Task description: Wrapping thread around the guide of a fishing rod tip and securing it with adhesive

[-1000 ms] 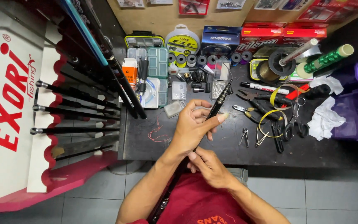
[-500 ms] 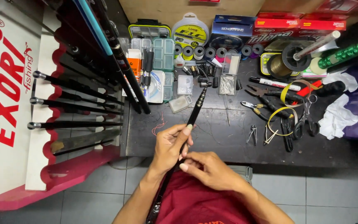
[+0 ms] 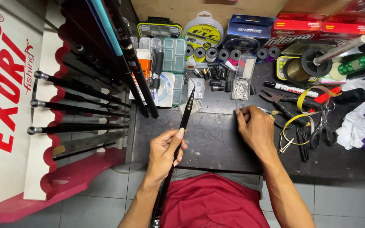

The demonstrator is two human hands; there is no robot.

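Our left hand (image 3: 165, 150) grips the black rod (image 3: 181, 128) mid-shaft, tip pointing far over the dark surface (image 3: 216, 143), while our right hand (image 3: 256, 128) pinches something small near the pliers (image 3: 281, 98), so we'd best hold the rod steady.

Scissors (image 3: 321, 126), pliers (image 3: 281, 98), line spools (image 3: 229, 55) (a row), white rag (image 3: 355, 126) on bench.
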